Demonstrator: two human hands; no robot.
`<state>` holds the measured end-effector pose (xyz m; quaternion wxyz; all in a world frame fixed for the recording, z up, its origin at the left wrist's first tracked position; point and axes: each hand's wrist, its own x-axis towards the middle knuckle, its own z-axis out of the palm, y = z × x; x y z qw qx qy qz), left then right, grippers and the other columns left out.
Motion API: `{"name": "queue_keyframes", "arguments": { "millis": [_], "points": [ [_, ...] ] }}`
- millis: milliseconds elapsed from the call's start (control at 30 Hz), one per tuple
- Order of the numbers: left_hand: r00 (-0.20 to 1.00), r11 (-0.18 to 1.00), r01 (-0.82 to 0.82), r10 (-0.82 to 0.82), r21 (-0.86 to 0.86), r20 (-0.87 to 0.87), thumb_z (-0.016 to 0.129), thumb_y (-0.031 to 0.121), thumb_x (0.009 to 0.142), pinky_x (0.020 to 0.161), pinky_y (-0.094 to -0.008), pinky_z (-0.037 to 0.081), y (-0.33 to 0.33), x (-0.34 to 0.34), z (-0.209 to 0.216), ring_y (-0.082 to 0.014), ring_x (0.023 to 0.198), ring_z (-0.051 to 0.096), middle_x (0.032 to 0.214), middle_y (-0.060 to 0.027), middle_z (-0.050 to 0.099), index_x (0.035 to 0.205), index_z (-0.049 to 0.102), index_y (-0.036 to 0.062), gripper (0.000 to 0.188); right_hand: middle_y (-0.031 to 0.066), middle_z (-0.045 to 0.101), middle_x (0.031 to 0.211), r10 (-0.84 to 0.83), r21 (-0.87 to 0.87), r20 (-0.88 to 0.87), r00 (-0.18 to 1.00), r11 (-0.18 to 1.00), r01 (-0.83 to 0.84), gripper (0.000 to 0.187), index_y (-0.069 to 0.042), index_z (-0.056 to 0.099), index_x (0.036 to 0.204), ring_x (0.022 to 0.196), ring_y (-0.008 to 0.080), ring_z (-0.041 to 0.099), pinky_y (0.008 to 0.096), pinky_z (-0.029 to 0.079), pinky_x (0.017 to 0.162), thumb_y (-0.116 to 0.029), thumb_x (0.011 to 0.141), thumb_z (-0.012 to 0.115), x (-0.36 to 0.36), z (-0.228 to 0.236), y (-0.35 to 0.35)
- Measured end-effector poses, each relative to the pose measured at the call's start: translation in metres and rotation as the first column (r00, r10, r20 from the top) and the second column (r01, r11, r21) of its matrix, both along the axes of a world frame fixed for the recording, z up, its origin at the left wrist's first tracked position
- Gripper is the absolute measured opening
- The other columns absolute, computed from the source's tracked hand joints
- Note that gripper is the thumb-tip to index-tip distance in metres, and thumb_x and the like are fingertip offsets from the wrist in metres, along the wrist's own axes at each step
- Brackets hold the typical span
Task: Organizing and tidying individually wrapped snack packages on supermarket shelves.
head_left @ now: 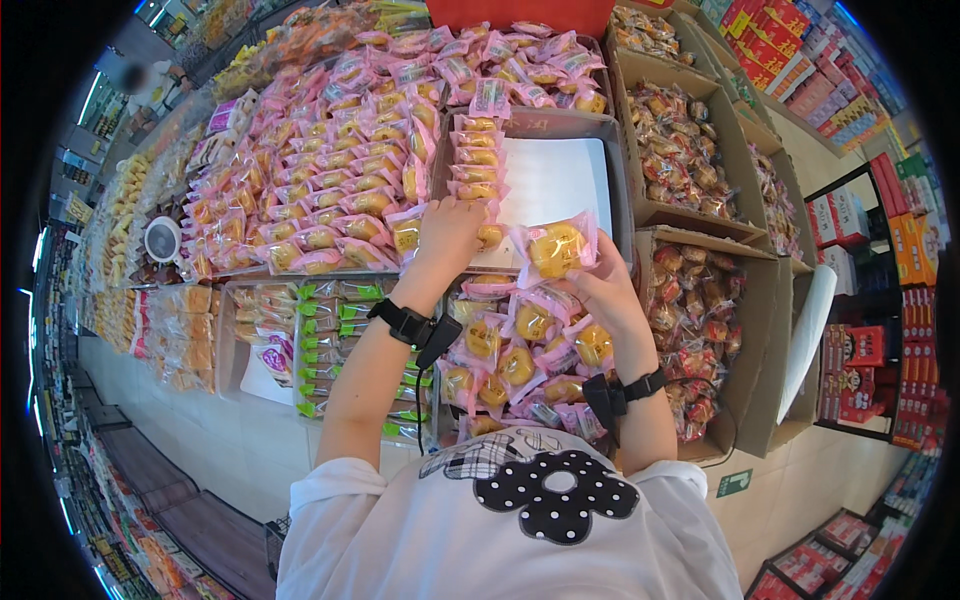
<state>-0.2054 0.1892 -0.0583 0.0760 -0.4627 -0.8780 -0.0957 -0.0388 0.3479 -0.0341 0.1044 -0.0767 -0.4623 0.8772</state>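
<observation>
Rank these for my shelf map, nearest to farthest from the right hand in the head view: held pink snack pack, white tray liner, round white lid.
1. Pink snack pack, in the right hand.
2. White tray liner, just above.
3. Round white lid, far left.

I'm holding a pink-edged clear packet point(556, 248) with a yellow cake inside in my right hand point(607, 293). My left hand point(447, 235) is touching a column of matching packets point(476, 160) (lying in a grey tray point(560, 125)). Red boxes point(775, 45) are sitting stacked at far right.
</observation>
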Motion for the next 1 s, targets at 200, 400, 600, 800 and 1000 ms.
{"name": "queue_keyframes", "arguments": {
  "millis": [200, 400, 600, 800, 1000],
  "points": [
    [0.98, 1.0, 0.017, -0.019, -0.013, -0.2, 0.07, 0.016, 0.056, 0.074, -0.0343, 0.034, -0.001, -0.011, -0.011, -0.021, 0.082, 0.052, 0.083, -0.0039, 0.055, 0.085, 0.055, 0.01, 0.033, 0.0065, 0.052, 0.094, 0.107, 0.432, 0.085, 0.991, 0.892, -0.133, 0.046, -0.007, 0.039, 0.107, 0.085, 0.0142, 0.052, 0.0254, 0.046, 0.071, 0.006, 0.069, 0.06, -0.034, -0.016, 0.01],
    [0.981, 0.998, 0.056, -0.057, -0.007, -0.183, 0.067, 0.011, 0.058, 0.075, -0.0357, 0.034, -0.002, -0.014, -0.006, -0.0217, 0.085, 0.052, 0.085, -0.0042, 0.055, 0.085, 0.054, 0.0094, 0.03, 0.0045, 0.055, 0.079, 0.08, 0.929, -0.007, 0.997, 0.37, -0.023, 0.035, -0.005, 0.049, 0.096, 0.075, 0.017, 0.054, 0.0274, 0.044, 0.067, -0.002, 0.066, 0.067, -0.078, -0.067, 0.007],
    [0.973, 0.977, 0.19, -0.173, 0.102, -0.152, 0.062, 0.007, 0.062, 0.077, -0.036, 0.034, -0.017, -0.014, -0.001, -0.0233, 0.087, 0.052, 0.088, -0.0054, 0.055, 0.085, 0.055, 0.0097, 0.024, 0.0115, 0.057, 0.074, 0.014, 0.938, 0.14, 0.99, 0.318, -0.137, 0.023, -0.001, 0.054, 0.083, 0.069, 0.0269, 0.055, 0.032, 0.045, 0.063, -0.007, 0.066, 0.068, -0.089, -0.055, -0.019],
    [0.992, 0.988, 0.122, -0.123, 0.091, 0.012, 0.056, 0.006, 0.067, 0.073, -0.0369, 0.037, -0.01, 0.019, 0.023, -0.023, 0.089, 0.052, 0.087, -0.0052, 0.053, 0.084, 0.055, 0.009, 0.017, 0.0123, 0.056, 0.076, -0.023, 0.929, 0.094, 0.995, 0.363, -0.079, 0.027, -0.001, 0.052, 0.084, 0.071, 0.026, 0.056, 0.0333, 0.044, 0.065, -0.011, 0.065, 0.069, -0.092, -0.064, -0.014],
    [0.985, 0.981, 0.168, -0.163, 0.097, -0.059, 0.054, 0.006, 0.068, 0.069, -0.0362, 0.039, -0.016, 0.022, -0.001, -0.0238, 0.081, 0.054, 0.08, -0.0062, 0.054, 0.077, 0.057, 0.0075, 0.009, 0.0163, 0.06, 0.079, -0.114, 0.898, 0.261, 0.959, 0.393, -0.198, 0.031, -0.001, 0.056, 0.087, 0.074, 0.0284, 0.059, 0.0348, 0.046, 0.065, -0.017, 0.065, 0.071, -0.077, -0.064, 0.001]
  ]
}}
